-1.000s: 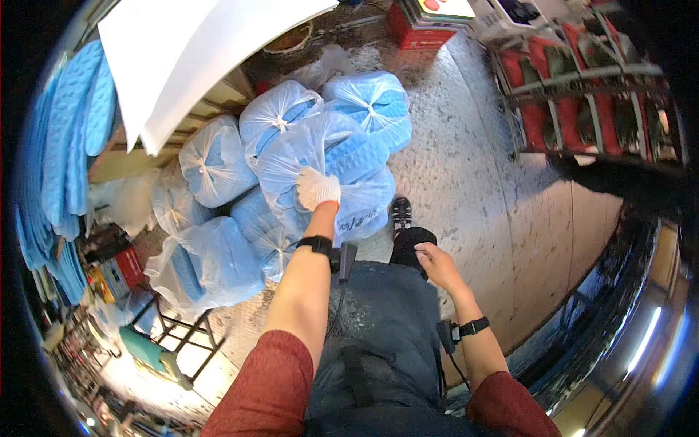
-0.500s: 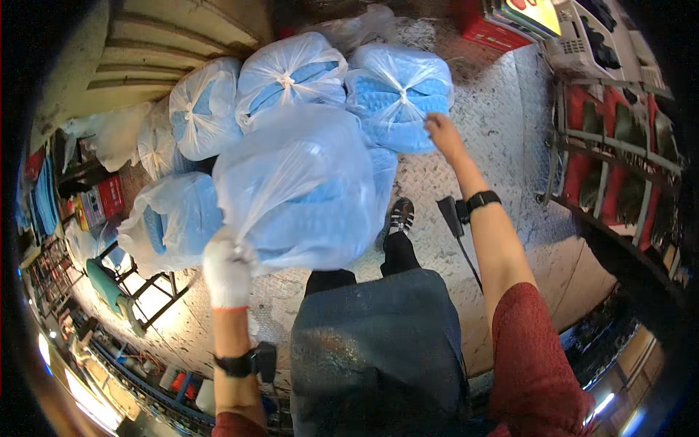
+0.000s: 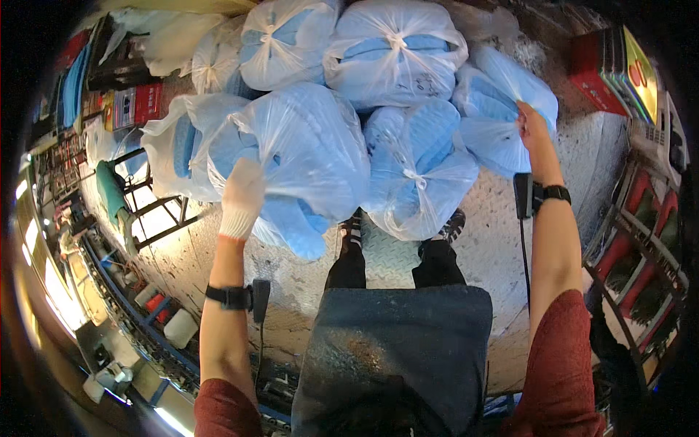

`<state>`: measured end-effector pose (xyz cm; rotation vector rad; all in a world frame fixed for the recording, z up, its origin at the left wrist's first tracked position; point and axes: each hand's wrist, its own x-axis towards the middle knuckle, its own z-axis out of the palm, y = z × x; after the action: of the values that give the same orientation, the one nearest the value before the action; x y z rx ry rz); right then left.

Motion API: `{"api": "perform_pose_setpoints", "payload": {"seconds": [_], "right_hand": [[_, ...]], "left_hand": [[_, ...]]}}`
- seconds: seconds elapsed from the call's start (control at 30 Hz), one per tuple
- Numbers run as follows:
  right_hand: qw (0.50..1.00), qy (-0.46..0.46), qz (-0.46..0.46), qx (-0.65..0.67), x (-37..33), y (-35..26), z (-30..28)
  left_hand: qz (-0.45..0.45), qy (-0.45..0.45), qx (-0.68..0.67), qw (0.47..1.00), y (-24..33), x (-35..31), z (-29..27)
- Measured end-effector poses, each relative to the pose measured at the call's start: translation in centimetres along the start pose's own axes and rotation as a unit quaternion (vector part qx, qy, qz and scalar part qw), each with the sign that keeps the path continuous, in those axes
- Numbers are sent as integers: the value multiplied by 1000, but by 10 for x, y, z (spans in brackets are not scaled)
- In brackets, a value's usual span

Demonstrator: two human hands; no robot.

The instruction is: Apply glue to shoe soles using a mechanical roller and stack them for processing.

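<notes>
My left hand [image 3: 242, 193], in a white knitted glove, is closed on the plastic of a large translucent bag [image 3: 313, 138] of light-blue goods, which bulges to its right. My bare right hand [image 3: 534, 127] pinches the plastic of another such bag [image 3: 502, 95], which leans at the right of the group. Between these two, a knotted bag [image 3: 419, 156] sits in front of my feet. What the blue goods are cannot be made out through the plastic.
Behind stand more knotted bags [image 3: 397, 54]. At the left are a green-topped stool [image 3: 113, 193] and red boxes [image 3: 145, 102]. Red and yellow boxes [image 3: 611, 69] stand at the far right, above a metal rack [image 3: 641, 226]. Patterned metal plate [image 3: 382, 251] covers the floor.
My view has shifted, so the bags sit farther right. The bag in my left hand has come lower and tilted. My right hand has taken hold of the right-hand bag, which now leans.
</notes>
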<state>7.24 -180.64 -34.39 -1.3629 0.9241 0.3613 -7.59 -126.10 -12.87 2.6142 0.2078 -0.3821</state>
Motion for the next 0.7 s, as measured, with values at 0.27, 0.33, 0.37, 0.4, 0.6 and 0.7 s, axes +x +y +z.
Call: {"api": "perform_pose_setpoints", "payload": {"seconds": [0.27,0.33,0.37,0.4,0.6,0.7], "right_hand": [[985,76,-130,-82,-123,-69,-31],[985,60,-156,-51,-172,-99,-2],[982,61,-172,-59,-195,-122,4],[979,30,-200,-32,-213,-141,14],[931,-124,-334,-83,-320,-228,104],[954,-180,-236,-48,-377,-257,184]], "left_hand": [[27,-72,167,983,41,18,35],[-3,-80,152,985,36,6,21],[22,-76,126,989,36,1,19],[45,-71,104,991,34,-6,15],[60,-59,102,991,24,-48,22],[46,-39,76,995,17,-57,30]]}}
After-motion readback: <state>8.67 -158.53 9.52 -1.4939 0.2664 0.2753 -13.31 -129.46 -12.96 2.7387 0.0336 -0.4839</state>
